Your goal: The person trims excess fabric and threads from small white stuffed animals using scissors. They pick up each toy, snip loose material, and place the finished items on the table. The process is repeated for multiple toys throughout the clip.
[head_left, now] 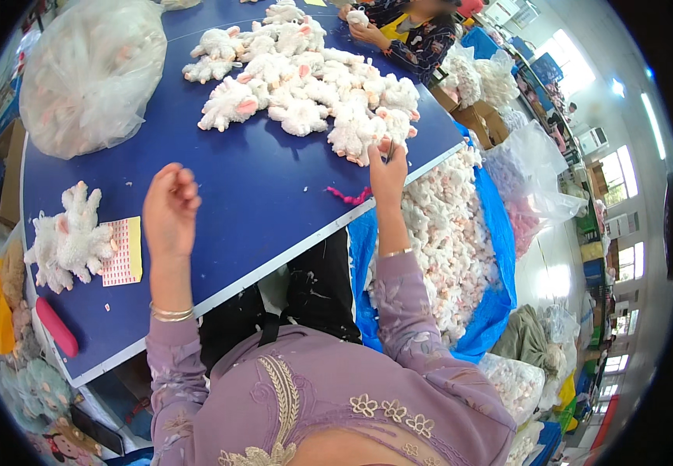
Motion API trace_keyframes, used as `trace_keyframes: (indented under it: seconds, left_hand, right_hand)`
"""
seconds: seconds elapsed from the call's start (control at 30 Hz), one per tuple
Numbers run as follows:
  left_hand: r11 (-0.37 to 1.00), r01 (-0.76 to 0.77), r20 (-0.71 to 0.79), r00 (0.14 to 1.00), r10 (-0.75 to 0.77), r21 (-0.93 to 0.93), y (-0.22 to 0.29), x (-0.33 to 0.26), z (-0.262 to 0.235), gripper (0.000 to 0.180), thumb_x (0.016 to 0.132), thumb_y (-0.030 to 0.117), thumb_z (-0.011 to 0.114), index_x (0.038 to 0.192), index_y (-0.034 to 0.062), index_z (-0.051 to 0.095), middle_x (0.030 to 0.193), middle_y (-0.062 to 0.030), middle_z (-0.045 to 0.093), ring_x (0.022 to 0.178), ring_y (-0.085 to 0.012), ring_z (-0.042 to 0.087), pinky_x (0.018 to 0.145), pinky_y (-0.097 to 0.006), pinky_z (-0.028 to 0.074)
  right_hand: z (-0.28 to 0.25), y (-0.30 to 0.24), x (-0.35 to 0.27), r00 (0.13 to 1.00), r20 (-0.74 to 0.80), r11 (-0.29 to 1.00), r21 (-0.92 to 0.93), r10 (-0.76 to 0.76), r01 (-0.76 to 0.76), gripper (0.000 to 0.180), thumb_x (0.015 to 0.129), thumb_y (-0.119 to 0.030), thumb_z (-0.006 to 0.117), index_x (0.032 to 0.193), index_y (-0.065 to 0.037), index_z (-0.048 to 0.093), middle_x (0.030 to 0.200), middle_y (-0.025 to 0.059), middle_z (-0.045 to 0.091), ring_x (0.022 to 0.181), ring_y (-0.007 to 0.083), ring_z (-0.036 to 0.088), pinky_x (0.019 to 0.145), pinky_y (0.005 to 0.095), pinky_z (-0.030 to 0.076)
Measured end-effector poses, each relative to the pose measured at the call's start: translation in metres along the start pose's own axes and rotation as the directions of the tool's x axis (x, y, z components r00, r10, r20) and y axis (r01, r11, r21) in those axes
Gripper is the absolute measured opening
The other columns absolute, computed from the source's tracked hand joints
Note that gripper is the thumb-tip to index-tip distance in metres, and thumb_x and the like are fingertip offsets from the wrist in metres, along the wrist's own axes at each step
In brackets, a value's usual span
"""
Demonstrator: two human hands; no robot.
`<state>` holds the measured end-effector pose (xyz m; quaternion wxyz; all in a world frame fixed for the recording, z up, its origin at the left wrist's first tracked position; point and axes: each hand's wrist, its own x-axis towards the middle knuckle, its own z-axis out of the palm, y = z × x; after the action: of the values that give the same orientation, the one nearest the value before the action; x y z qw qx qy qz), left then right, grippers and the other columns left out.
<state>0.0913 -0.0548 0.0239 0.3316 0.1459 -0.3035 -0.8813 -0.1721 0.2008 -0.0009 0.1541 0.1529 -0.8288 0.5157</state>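
Note:
My left hand (172, 206) hovers over the blue table with its fingers curled loosely together; nothing shows in them. On the table's right side, my right hand (388, 177) grips a thin, dark pointed tool (391, 151), too small to tell its exact kind. Its fingertips are at the near edge of a heap of white fluffy plush toys (297, 85) with pink ears, close to one plush toy (354, 133); whether they touch it I cannot tell. Further left lie a few more white plush toys (80, 233), partly over a sheet of small stickers (125, 252).
A large clear bag (92, 74) stands at the table's far left. A pink oblong case (57, 327) and a pink curly strip (348, 196) lie on the table (235, 186). Right of me is a blue sack (499, 303) full of white plush pieces. Another person (410, 35) works across the table.

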Motion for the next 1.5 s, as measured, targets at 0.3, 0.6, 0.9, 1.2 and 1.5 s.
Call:
trace_keyframes:
  seconds: [0.3, 0.6, 0.9, 1.2, 1.5]
  left_hand:
    - [0.923, 0.116, 0.051, 0.988, -0.144, 0.366, -0.087, 0.021, 0.042, 0.011, 0.093, 0.01, 0.051, 0.095, 0.0043, 0.061, 0.078, -0.0025, 0.062, 0.062, -0.0067, 0.054, 0.054, -0.02, 0.042]
    - [0.866, 0.118, 0.125, 0.971, -0.203, 0.486, -0.092, 0.012, 0.048, 0.011, 0.092, 0.011, 0.053, 0.094, 0.004, 0.062, 0.079, -0.0015, 0.063, 0.063, -0.0049, 0.054, 0.055, -0.019, 0.041]
    - [0.859, -0.052, 0.21, 0.976, -0.065, 0.509, -0.089, 0.012, 0.048, 0.032, 0.087, 0.009, 0.061, 0.117, 0.0012, 0.053, 0.1, -0.0066, 0.062, 0.083, -0.0098, 0.057, 0.067, -0.022, 0.048]
    - [0.956, -0.113, 0.403, 0.915, -0.006, 0.271, -0.084, 0.003, 0.057, 0.076, 0.08, 0.009, 0.067, 0.143, 0.001, 0.025, 0.134, -0.0143, 0.043, 0.118, -0.0194, 0.049, 0.087, -0.03, 0.049]
    - [0.953, 0.286, 0.531, 0.796, -0.292, 0.094, -0.071, 0.012, 0.043, 0.048, 0.089, 0.02, 0.046, 0.132, -0.001, 0.041, 0.11, -0.0199, 0.062, 0.076, -0.0231, 0.067, 0.051, -0.027, 0.052]
  right_hand:
    - [0.036, 0.013, 0.015, 0.952, 0.295, 0.959, -0.284, 0.077, 0.01, 0.035, 0.076, -0.024, 0.066, 0.093, 0.004, 0.059, 0.078, 0.0185, 0.065, 0.077, 0.0311, 0.065, 0.07, 0.0395, 0.049]
    - [0.05, -0.01, 0.045, 0.978, 0.098, 0.937, -0.285, -0.183, 0.204, 0.042, 0.079, -0.033, 0.067, 0.097, 0.004, 0.058, 0.084, 0.0169, 0.064, 0.08, 0.0329, 0.062, 0.077, 0.0391, 0.048]
    - [0.042, -0.079, -0.018, 0.968, 0.22, 0.914, 0.404, -0.118, 0.02, 0.015, 0.082, -0.004, 0.067, 0.094, -0.001, 0.058, 0.076, 0.0009, 0.056, 0.068, 0.0055, 0.049, 0.06, 0.0206, 0.04]
    - [0.034, -0.103, -0.101, 0.876, 0.278, 0.81, 0.555, -0.394, 0.188, 0.028, 0.077, 0.012, 0.062, 0.101, -0.003, 0.058, 0.103, 0.0052, 0.056, 0.072, 0.0061, 0.05, 0.057, 0.0184, 0.038]
    - [0.007, -0.121, -0.057, 0.887, 0.461, 0.715, 0.61, 0.032, -0.343, 0.019, 0.095, -0.015, 0.052, 0.101, 0.001, 0.059, 0.087, 0.0026, 0.062, 0.051, 0.0007, 0.038, 0.045, 0.019, 0.031]
